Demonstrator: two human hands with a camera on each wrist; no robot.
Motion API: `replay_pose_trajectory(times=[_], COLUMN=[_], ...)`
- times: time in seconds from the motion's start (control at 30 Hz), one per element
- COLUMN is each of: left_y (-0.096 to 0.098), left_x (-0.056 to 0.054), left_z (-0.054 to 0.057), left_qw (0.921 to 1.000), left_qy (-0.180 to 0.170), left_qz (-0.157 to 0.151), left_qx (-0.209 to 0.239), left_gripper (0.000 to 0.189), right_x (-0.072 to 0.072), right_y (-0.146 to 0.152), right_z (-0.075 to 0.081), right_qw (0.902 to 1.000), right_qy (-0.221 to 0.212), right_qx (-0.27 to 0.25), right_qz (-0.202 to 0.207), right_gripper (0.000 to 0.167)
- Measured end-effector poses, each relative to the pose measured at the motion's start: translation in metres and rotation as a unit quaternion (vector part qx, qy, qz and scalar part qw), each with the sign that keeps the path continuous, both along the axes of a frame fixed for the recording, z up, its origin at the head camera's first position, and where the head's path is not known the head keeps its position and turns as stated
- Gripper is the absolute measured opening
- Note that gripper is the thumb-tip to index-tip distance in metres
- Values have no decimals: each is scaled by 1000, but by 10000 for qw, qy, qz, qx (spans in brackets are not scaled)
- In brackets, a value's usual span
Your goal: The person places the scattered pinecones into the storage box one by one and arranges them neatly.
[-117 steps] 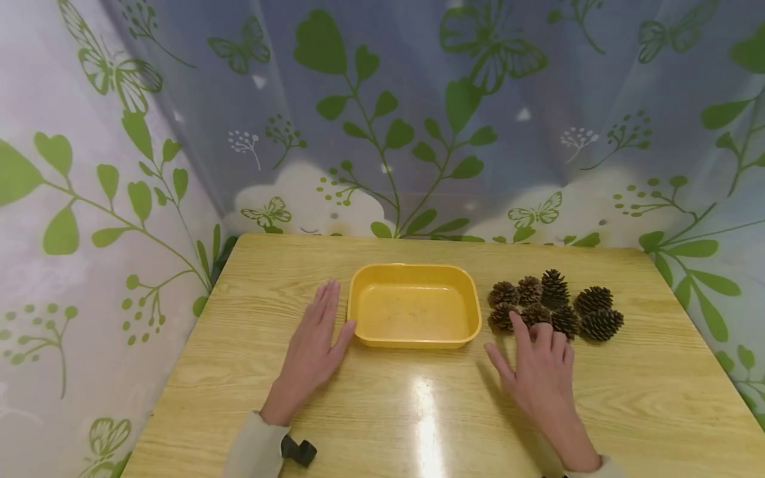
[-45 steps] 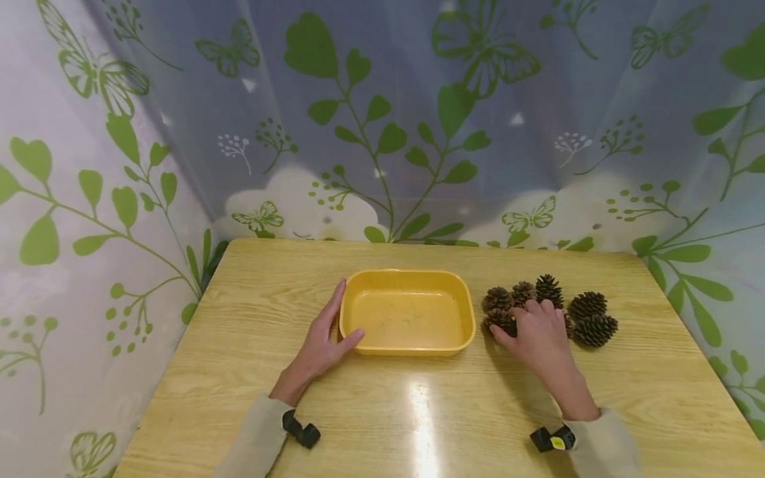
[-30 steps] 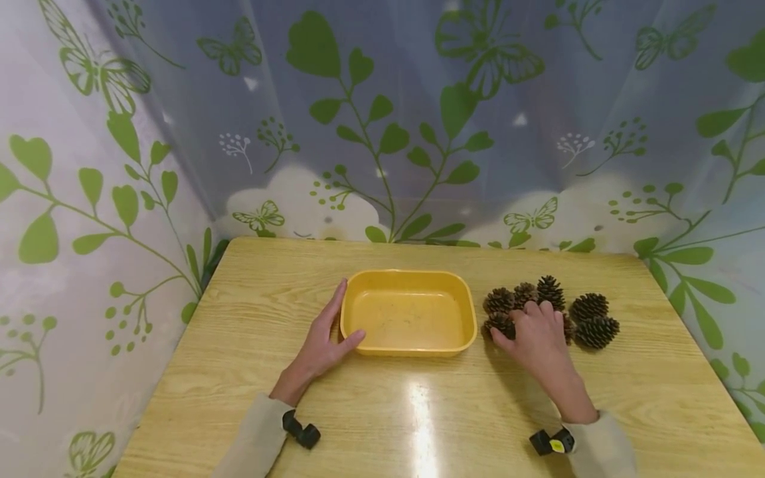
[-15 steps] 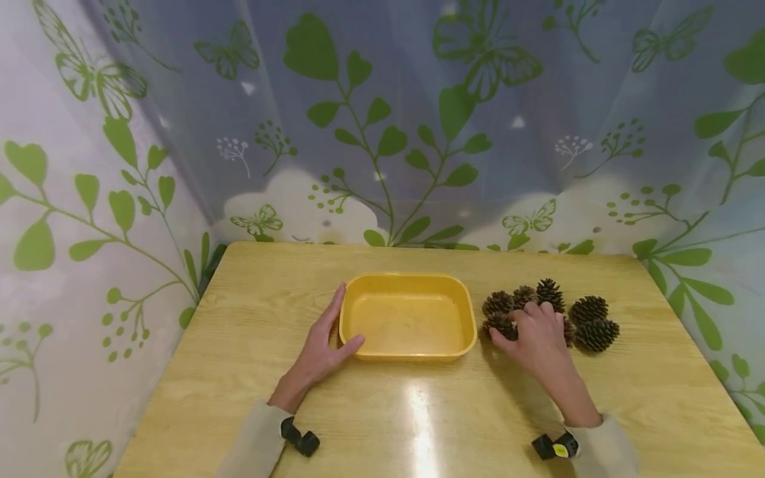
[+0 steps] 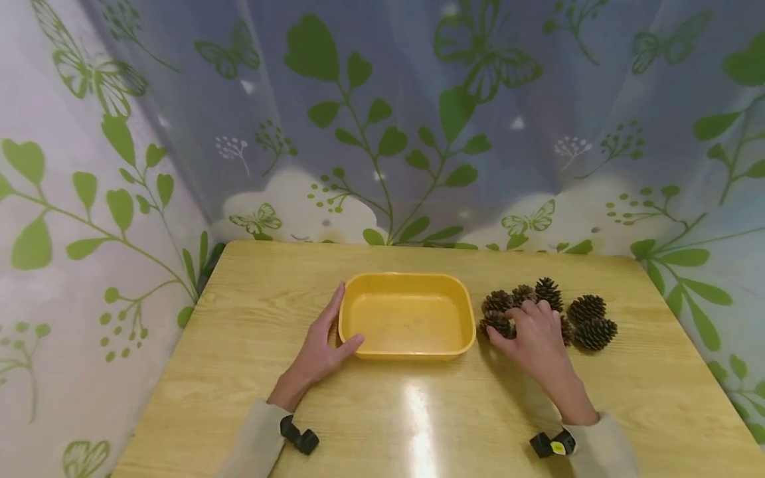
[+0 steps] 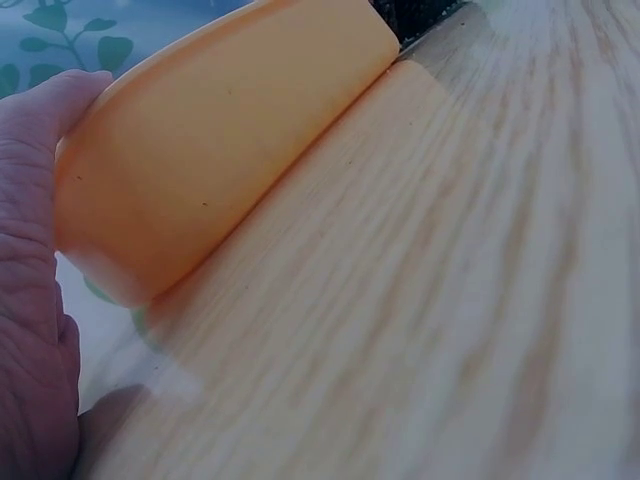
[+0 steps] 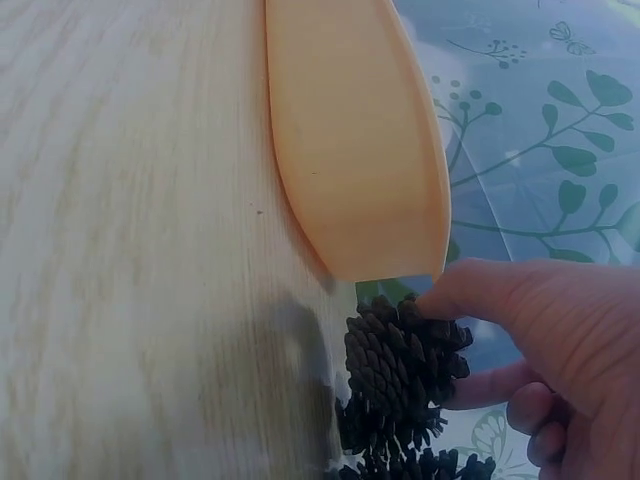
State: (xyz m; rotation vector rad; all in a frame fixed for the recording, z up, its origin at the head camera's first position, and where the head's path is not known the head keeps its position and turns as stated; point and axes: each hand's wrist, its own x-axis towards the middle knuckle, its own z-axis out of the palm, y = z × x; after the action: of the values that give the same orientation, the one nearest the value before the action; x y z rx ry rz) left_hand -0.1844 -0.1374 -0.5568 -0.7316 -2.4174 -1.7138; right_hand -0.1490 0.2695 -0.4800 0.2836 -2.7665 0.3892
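Note:
A yellow plastic tray (image 5: 412,315) with a raised rim stands mid-table, its inside bare. My left hand (image 5: 319,348) holds its left end, thumb at the near left corner and fingers along the side. In the left wrist view, the thumb meets the rim of the tray (image 6: 220,150). To the right of the tray, my right hand (image 5: 538,342) grips a brown pine cone (image 5: 495,324) at the near left of the group. The right wrist view has this pine cone (image 7: 390,360) between thumb and finger. Other cones are partly hidden under that hand.
Behind and right of my right hand lie more pine cones, one upright (image 5: 548,293) and a pair (image 5: 594,334) set apart on the right. Wood-grain table (image 5: 358,418) surrounds them. A leaf-patterned curtain (image 5: 412,153) borders the table's back and sides.
My left hand has gone from lying flat beside the tray to holding its end. My right hand has lowered onto the pine cones and gripped one. In the last second both have barely moved.

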Motion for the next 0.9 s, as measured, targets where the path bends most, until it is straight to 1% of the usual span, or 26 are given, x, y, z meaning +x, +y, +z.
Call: replay_pose_trajectory(times=[0.17,0.3,0.37,0.5,0.57,0.63,0.77,0.9], left_y=[0,1,1,3,3,2,0,-1], left_x=[0,0,2,7,7,6,1,-2], left_z=[1,4,8,24,26,23,8,1], left_qw=[10000,10000,10000,10000,9999,9999,9999,9999], left_qy=[-15,16,18,-75,-106,-92,-44,-2], left_qz=[-55,39,59,22,16,48,114,77], left_qx=[18,-57,-74,-43,-23,-45,-106,-86], left_gripper=[99,100,99,97,97,97,99,100], right_x=[1,-2,-3,-5,-5,-5,-5,-5], right_y=[2,4,4,4,4,4,4,4], right_z=[0,1,1,1,1,2,5,7], right_qw=[9997,9993,9992,9992,9992,9992,9990,9989], right_qy=[245,356,378,381,381,387,432,458], right_qx=[-43,-44,-37,-14,-4,-8,-49,-79], right_qz=[63,106,120,107,81,65,80,92], right_gripper=[41,40,40,41,41,41,40,40])
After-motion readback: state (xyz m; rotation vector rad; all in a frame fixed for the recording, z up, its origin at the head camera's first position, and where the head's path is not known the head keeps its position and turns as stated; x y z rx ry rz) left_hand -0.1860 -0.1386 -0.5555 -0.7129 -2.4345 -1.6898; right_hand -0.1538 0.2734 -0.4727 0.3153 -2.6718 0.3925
